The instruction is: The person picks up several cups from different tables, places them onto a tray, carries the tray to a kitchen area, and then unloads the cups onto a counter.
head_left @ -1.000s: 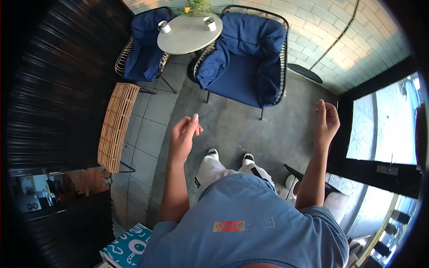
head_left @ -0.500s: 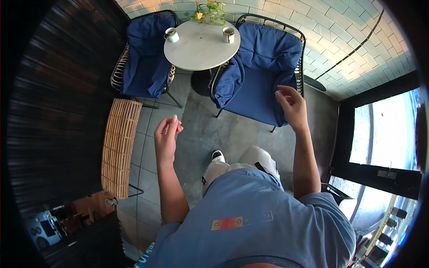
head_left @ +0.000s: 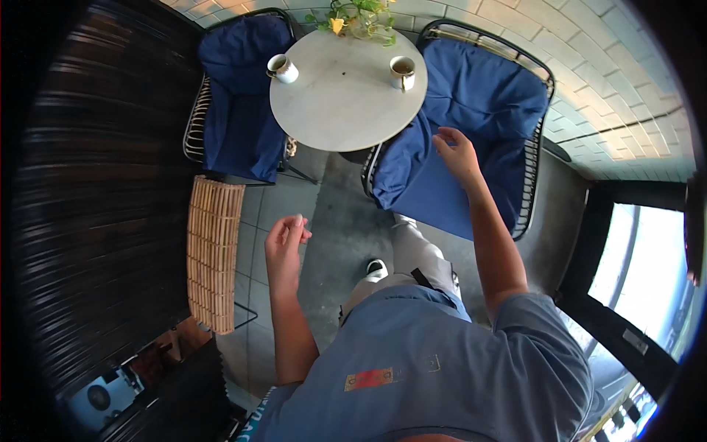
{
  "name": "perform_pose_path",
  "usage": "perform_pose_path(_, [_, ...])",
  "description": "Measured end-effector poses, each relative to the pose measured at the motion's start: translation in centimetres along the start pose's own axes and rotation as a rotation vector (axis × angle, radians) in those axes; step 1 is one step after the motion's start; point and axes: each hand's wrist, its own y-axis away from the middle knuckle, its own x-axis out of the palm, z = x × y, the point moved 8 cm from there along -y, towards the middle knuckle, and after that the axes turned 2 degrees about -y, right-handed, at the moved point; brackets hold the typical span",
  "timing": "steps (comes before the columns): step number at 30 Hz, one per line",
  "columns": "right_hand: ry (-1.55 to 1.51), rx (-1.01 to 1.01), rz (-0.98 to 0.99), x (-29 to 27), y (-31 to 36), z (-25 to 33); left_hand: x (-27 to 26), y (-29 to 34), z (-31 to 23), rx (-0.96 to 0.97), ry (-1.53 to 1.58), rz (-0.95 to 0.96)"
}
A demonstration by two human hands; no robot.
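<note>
In the air over the floor, left of my legs, my left hand [head_left: 285,247] is empty. Its fingers are loosely bent, with the thumb a little apart from them. My right hand [head_left: 456,153] is raised farther forward, above the seat of a wide blue-cushioned armchair [head_left: 442,195]. Thumb and fingers are parted there, and nothing shows between them. Ahead stands a round pale table [head_left: 335,110], out of touch of both hands. On it are a white mug [head_left: 284,72] at the left and a brown-and-white mug [head_left: 402,79] with dark contents at the right.
A plant with yellow flowers [head_left: 361,20] stands at the table's far edge. A second blue-cushioned chair [head_left: 239,110] is at the left. Nearer is a slatted wooden bench [head_left: 212,254] beside the dark wall [head_left: 110,184]. White bricks [head_left: 582,96] line the back; a bright window [head_left: 641,250] is at right.
I have stepped forward, so the table, mugs and chairs are closer. My right hand has shifted left in view; my left hand sits slightly lower. Both remain empty.
</note>
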Motion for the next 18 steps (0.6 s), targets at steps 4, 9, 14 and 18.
perform_pose_path(4, [0.076, 0.011, -0.018, 4.2, -10.5, -3.6, 0.7, -2.7, -0.4, -0.115, -0.01, -0.063])
perform_pose_path(9, [0.155, 0.03, -0.101, 8.0, -18.3, -6.9, 0.4, -4.3, -0.8, -0.152, -0.077, -0.206])
perform_pose_path(14, [0.001, 0.212, 0.112, 11.4, -19.7, -7.1, -0.1, -4.5, 0.0, -0.214, -0.063, -0.226])
perform_pose_path(18, [0.206, 0.167, -0.025, 10.7, -20.3, -7.1, 0.2, -5.4, -1.2, -0.231, -0.066, -0.231])
